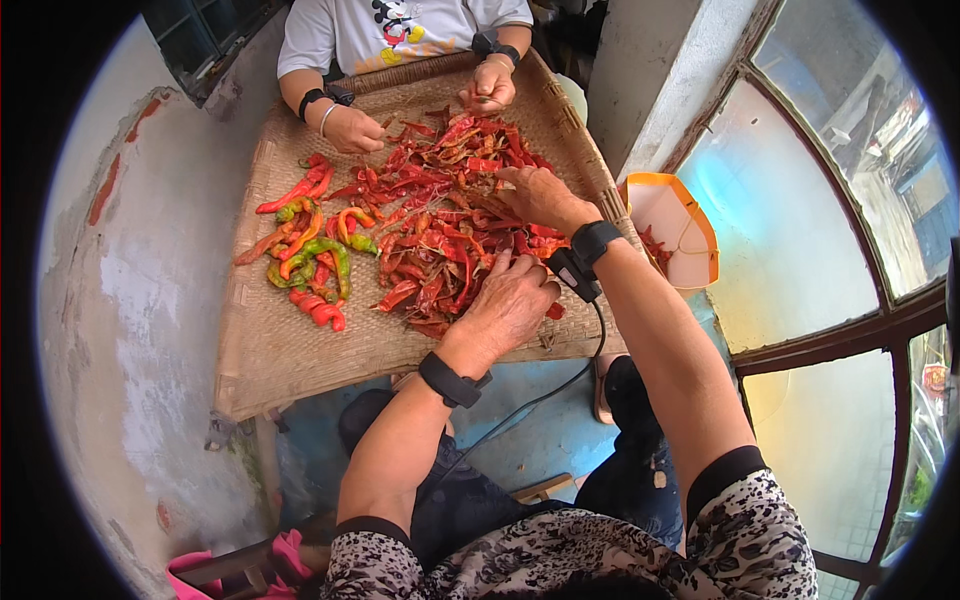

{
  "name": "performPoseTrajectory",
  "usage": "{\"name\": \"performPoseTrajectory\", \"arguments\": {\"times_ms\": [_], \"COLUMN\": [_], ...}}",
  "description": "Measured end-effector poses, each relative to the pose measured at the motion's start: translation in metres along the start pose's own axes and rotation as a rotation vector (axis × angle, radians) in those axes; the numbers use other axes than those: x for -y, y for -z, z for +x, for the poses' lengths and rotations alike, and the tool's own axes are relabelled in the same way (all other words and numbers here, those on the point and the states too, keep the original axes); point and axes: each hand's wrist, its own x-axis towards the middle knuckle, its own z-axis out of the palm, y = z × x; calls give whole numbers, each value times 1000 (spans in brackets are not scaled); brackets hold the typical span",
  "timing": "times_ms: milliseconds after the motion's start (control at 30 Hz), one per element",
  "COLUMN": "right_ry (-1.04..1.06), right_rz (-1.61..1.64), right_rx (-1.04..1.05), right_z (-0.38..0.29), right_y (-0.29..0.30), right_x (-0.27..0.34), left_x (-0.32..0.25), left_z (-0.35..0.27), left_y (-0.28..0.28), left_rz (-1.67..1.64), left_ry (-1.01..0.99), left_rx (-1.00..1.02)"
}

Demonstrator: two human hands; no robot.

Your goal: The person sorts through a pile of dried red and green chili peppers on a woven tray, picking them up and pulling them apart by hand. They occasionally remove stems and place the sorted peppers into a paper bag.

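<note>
A woven bamboo tray (300, 367) lies before me, bearing a wide heap of dried red chili peppers (427, 244). My left hand (510, 300) rests on the heap's near edge, its fingertips among the peppers; whether it grips one cannot be told. Farther back and to the right, my right hand (544, 196) reaches over the heap with bent fingers, and its fingertips are partly hidden against the peppers. Fresher, plumper red, orange and green peppers (341, 262) form a separate group on the tray's left side.
Across the tray a co-worker's hands (352, 129) are over the far peppers, one pinching a small stem. An orange-rimmed box (697, 247) holding some red peppers stands right of the tray, near a framed window (795, 202). A cable runs from my right wristband. A wall (165, 262) bounds the left.
</note>
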Motion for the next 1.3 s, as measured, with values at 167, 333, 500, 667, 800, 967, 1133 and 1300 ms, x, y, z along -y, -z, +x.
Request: {"name": "performPoseTrajectory", "arguments": {"times_ms": [167,333,500,667,800,967,1133,1300], "right_ry": [-176,68,306,246,258,177,-65,-181], "right_rz": [-37,-34,219,232,110,179,1044,1584], "right_rx": [25,44,-97,-244,-407,-526,-599,-832], "right_z": [17,27,-12,-80,-119,-132,-133,-135], "right_y": [-21,-23,3,18,9,36,43,61], "right_x": [41,27,44,33,15,13,-9,-53], "left_x": [5,5,10,15,14,15,10,7], "left_z": [-19,-19,-25,-25,-22,-19,-4,4], "left_y": [-10,-1,5,11,16,29,37,33], "left_rz": [62,1,-34,-73,-112,-155,-215,-293], "left_ry": [17,28,46,5,21,64,213,308], "left_rx": [-61,-63,-20,-107,-191,-206,-281,-296]}}
